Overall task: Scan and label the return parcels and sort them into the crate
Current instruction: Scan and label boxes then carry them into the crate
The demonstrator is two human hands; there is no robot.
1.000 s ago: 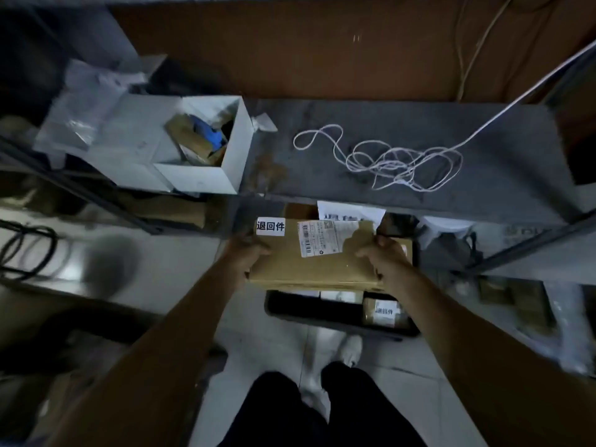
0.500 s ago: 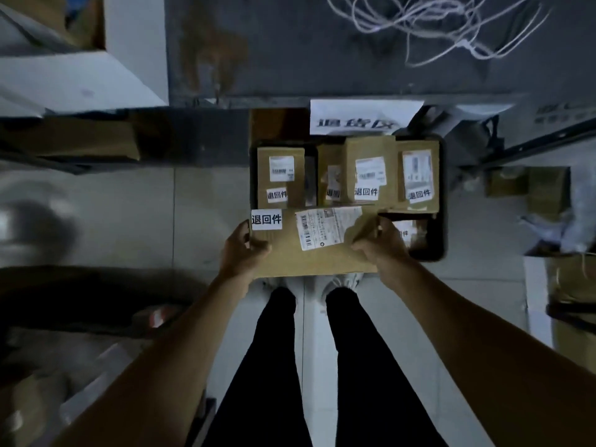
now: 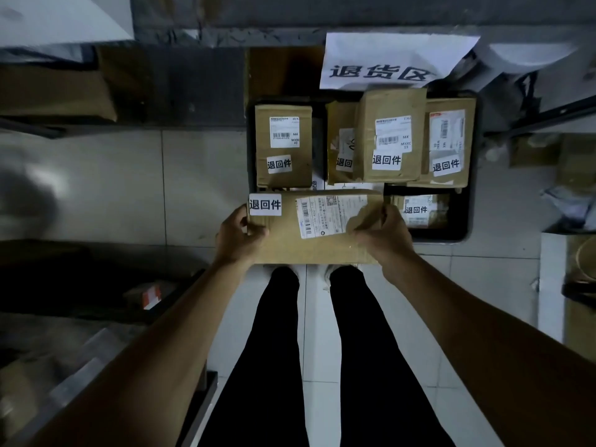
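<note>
I hold a flat brown cardboard parcel point(image 3: 309, 243) over the near edge of a black crate point(image 3: 471, 217) on the floor. My left hand point(image 3: 237, 235) grips its left end, just below a white return label point(image 3: 265, 204). My right hand point(image 3: 383, 235) grips its right end, beside a torn shipping label point(image 3: 325, 214). Inside the crate stand several brown parcels point(image 3: 283, 146), each with a white shipping label and a return sticker; one smaller parcel point(image 3: 419, 209) lies low at the right.
A white paper sign point(image 3: 387, 59) hangs from the grey table edge point(image 3: 225, 33) above the crate. Shelving with boxes point(image 3: 54, 95) stands at the left, a metal rack point(image 3: 554, 114) and cartons at the right. My legs point(image 3: 322, 350) stand on the pale tiled floor.
The view has tilted down from the tabletop to the floor crate. Both hands have carried the parcel downward and it now hangs over the crate's near edge.
</note>
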